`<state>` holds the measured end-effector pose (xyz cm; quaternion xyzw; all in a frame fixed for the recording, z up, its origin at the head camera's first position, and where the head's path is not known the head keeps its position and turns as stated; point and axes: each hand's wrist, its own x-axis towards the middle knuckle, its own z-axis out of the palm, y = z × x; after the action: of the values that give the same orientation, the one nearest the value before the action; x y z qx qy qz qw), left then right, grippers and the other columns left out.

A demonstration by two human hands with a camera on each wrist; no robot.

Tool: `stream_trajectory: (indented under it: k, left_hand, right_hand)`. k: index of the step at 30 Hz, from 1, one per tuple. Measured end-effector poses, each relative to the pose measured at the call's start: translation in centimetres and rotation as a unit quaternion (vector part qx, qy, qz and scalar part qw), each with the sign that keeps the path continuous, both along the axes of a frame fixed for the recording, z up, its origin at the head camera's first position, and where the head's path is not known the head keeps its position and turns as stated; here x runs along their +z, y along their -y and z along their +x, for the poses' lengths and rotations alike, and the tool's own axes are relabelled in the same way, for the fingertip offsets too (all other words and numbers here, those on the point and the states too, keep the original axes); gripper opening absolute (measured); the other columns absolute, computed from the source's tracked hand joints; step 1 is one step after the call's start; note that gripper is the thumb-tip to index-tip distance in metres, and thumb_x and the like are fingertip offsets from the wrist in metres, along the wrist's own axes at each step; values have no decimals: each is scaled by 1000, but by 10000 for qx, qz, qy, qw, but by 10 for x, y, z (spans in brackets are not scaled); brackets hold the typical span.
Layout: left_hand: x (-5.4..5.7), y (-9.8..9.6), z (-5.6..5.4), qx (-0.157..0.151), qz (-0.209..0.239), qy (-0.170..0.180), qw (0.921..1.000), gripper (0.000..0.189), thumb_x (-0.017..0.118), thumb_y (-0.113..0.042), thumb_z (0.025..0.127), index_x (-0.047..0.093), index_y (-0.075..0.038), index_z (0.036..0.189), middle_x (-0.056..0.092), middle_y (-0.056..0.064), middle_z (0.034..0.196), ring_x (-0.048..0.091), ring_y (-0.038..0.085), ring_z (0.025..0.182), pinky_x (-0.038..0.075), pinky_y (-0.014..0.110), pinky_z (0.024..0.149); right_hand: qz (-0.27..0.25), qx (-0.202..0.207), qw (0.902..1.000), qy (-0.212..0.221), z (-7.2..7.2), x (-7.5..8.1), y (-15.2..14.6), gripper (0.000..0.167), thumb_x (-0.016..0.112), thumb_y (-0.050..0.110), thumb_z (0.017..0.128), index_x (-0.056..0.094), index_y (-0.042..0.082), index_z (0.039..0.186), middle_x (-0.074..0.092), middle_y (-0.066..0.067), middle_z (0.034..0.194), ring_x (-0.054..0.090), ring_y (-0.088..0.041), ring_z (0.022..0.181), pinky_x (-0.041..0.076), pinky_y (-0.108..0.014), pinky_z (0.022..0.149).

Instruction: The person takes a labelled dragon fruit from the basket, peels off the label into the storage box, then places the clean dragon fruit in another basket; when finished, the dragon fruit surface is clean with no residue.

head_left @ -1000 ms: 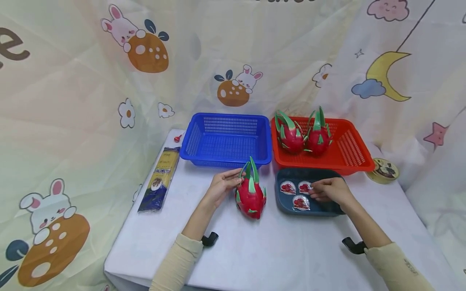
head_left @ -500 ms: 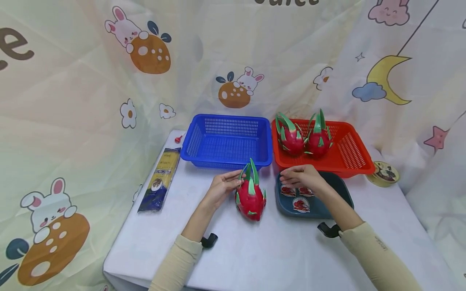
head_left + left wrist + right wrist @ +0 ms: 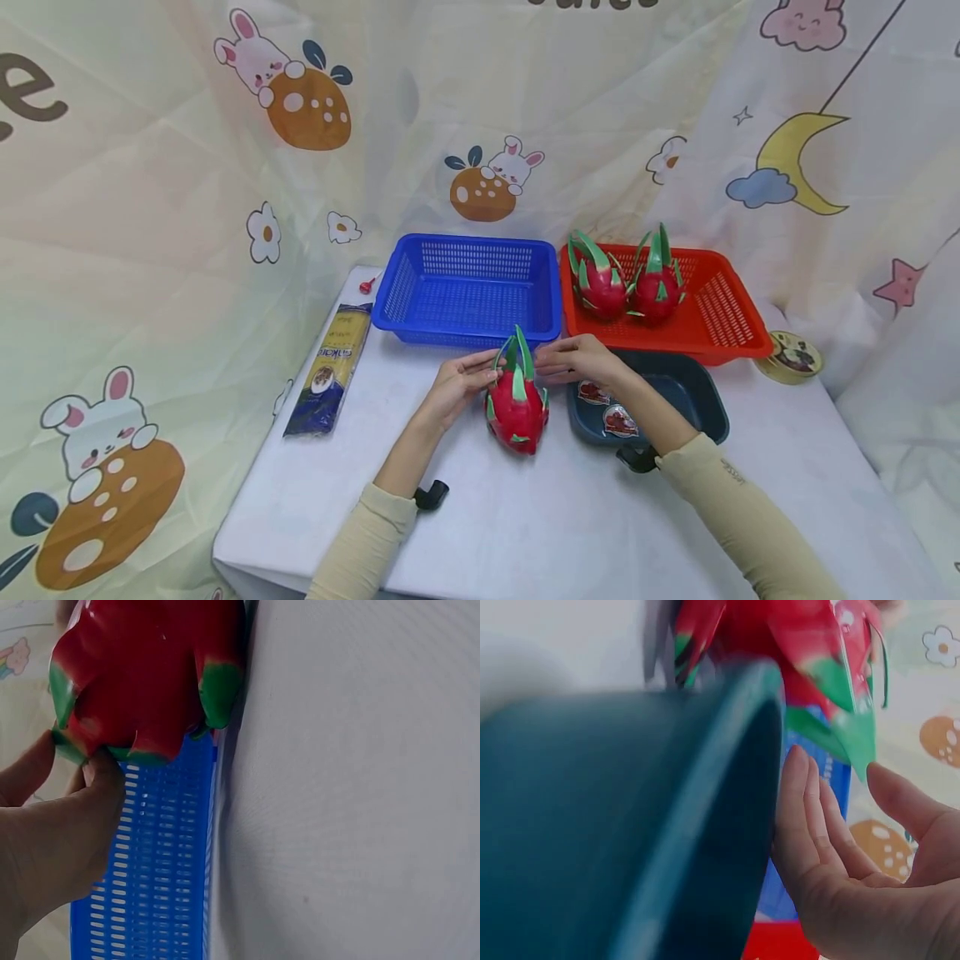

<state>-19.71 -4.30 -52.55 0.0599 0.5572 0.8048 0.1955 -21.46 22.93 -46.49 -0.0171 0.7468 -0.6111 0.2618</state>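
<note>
A red dragon fruit (image 3: 517,414) with green leaf tips lies on the white-covered table. My left hand (image 3: 456,387) holds it from the left near its leafy end; in the left wrist view, thumb and finger pinch a green scale of the fruit (image 3: 142,675). On the other side, my right hand (image 3: 581,360) reaches in beside the leaves. Seen from the right wrist, the hand (image 3: 855,877) has long straight fingers and a thumb standing apart, close to a green leaf tip. Round red-and-white stickers (image 3: 620,421) lie in a dark teal tray (image 3: 693,400), partly hidden by the right forearm.
A blue basket (image 3: 480,304) stands behind the fruit. To its right, a red basket (image 3: 716,300) contains two more dragon fruits (image 3: 656,292). A pasta packet (image 3: 330,375) and a small red item (image 3: 366,287) lie at left. A round tin (image 3: 791,358) stands far right.
My right hand has moved left from over the stickers in the tray to the leafy end of the dragon fruit. The left hand and the fruit have stayed in place.
</note>
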Motion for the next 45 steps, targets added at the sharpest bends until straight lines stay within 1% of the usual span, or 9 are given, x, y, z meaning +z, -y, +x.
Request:
stream_trajectory:
  k: [7,15,21,25,28,33,37,41,45]
  left_hand:
    - [-2,-4,0,-163,33,-130,9998,49,66,3,98,56,5,145,65,23,138,70,18,114,57,29,99]
    - [3,0,0,-379,19,-301,9988,45,60,2,100,56,7,145,67,21,134,71,17,107,56,31,101]
    - [6,0,-5,-616,335,-319,9970,42,49,-13,110,54,10,144,71,12,125,68,18,107,55,30,99]
    - [13,-1,-6,-689,592,-312,9954,48,42,-22,113,50,11,147,64,22,137,65,24,119,53,31,105]
    - [16,-1,-7,-556,643,-360,9957,50,40,-24,113,48,11,148,55,30,147,61,31,129,50,35,110]
    - [19,0,-7,-245,719,-432,9962,50,38,-23,114,47,12,148,50,34,149,54,41,138,44,43,117]
    - [23,-1,-10,-305,798,-415,9955,52,34,-21,114,40,14,151,48,34,151,49,45,141,38,47,120]
    - [29,-7,-13,-182,899,-127,9957,48,37,-16,113,42,14,150,49,34,150,50,44,140,38,48,120]
    - [35,-18,-14,14,1060,387,9936,44,42,-9,109,47,15,146,50,34,149,47,46,142,40,47,119]
  right_hand:
    - [55,21,9999,135,3,-1,14,40,64,20,105,65,-7,135,75,-18,118,73,-34,112,53,-57,103]
    - [-420,-59,9989,190,14,4,14,32,66,10,103,68,-8,129,77,-11,102,76,-26,96,55,-57,99]
    - [-485,-216,9986,-61,26,16,21,35,70,13,101,68,-8,129,78,-13,103,77,-25,94,60,-51,92]
    - [-584,-553,9967,-45,31,27,21,39,72,16,100,68,-7,131,79,-12,104,78,-27,94,62,-43,87]
    - [-718,-726,9948,-49,34,36,17,42,73,16,99,66,-8,133,79,-11,103,78,-26,96,62,-39,85]
    - [-864,-875,9919,-323,37,54,3,40,73,17,100,67,-6,132,80,-6,101,78,-22,94,63,-37,84]
    - [-1059,-1042,9874,-549,36,71,-12,27,74,17,99,76,2,122,80,-3,97,78,-19,91,63,-36,82]
    - [-1361,-1321,9795,-686,34,87,-28,14,75,17,97,81,11,108,80,-3,94,79,-19,87,63,-34,80]
    - [-1606,-1651,9701,-764,34,101,-47,11,76,18,96,82,13,105,81,-3,94,79,-19,86,63,-32,78]
